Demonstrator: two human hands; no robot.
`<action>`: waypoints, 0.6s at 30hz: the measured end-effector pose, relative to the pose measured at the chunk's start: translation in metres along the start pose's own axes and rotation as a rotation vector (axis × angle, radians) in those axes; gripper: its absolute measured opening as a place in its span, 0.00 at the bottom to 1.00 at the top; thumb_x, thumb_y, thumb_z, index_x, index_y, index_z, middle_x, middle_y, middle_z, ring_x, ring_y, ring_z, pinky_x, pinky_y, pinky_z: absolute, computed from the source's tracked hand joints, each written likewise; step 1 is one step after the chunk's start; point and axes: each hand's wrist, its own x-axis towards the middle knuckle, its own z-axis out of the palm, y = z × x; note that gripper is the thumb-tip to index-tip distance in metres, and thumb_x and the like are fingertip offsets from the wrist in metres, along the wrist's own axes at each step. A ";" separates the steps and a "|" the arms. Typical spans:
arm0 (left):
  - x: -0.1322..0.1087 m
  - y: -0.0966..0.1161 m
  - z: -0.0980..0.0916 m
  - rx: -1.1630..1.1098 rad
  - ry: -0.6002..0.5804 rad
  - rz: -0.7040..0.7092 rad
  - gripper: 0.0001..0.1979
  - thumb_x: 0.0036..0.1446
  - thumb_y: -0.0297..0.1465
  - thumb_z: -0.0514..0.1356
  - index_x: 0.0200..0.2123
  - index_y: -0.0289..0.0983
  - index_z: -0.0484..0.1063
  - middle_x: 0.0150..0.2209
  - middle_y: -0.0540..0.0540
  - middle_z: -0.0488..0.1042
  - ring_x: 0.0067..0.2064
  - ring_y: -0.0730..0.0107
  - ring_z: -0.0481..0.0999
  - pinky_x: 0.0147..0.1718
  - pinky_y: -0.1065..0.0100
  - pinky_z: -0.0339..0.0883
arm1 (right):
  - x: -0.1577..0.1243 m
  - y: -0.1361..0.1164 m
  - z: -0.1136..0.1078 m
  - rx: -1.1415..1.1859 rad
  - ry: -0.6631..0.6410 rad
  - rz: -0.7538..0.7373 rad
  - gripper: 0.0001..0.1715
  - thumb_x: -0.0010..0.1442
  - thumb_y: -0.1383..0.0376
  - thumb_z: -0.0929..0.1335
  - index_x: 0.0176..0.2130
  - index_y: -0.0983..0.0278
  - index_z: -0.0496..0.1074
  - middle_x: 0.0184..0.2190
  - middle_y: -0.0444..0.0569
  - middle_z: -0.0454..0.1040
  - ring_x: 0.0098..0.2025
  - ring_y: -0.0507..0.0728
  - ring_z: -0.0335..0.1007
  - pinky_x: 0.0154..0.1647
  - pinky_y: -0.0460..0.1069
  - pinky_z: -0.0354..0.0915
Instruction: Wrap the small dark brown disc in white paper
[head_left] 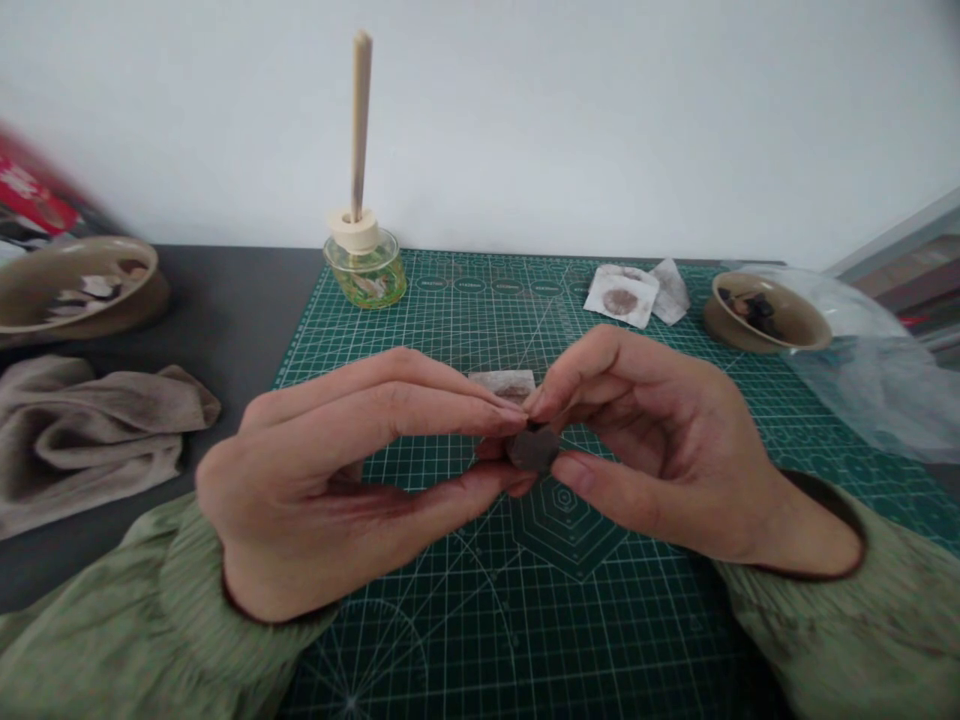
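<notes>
My left hand (337,470) and my right hand (660,450) meet above the middle of a green cutting mat (465,620). Both pinch one small dark grey, rounded piece (532,448) between thumbs and fingertips. A small whitish scrap with a brown stain (501,382) lies on the mat just behind my fingertips. Both sleeves are pale green.
At the back stand a glass diffuser bottle with a tall reed (363,262), white wrappers with a brown disc (622,295), and a brown bowl with dark pieces (765,312) beside clear plastic (885,380). A second bowl (75,285) and a beige cloth (82,435) lie at left.
</notes>
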 end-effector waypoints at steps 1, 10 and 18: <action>0.001 -0.001 -0.001 -0.003 -0.002 -0.007 0.08 0.76 0.34 0.82 0.54 0.52 0.92 0.51 0.49 0.96 0.42 0.58 0.97 0.39 0.59 0.98 | 0.000 0.000 0.000 -0.003 0.003 -0.001 0.24 0.66 0.78 0.89 0.53 0.57 0.88 0.47 0.45 0.95 0.47 0.58 0.98 0.54 0.50 0.93; 0.001 -0.001 -0.002 0.019 -0.042 0.001 0.08 0.77 0.36 0.82 0.55 0.51 0.92 0.51 0.49 0.96 0.44 0.60 0.97 0.41 0.63 0.97 | 0.000 -0.001 -0.001 -0.001 0.004 -0.009 0.24 0.65 0.77 0.90 0.53 0.57 0.90 0.46 0.45 0.93 0.48 0.57 0.98 0.56 0.49 0.92; -0.031 -0.001 0.030 0.020 0.156 -0.135 0.25 0.65 0.52 0.89 0.58 0.53 0.92 0.49 0.43 0.94 0.52 0.44 0.98 0.46 0.52 1.00 | 0.002 -0.003 0.001 -0.039 0.011 0.009 0.20 0.66 0.70 0.91 0.50 0.57 0.88 0.46 0.47 0.93 0.47 0.60 0.97 0.55 0.53 0.94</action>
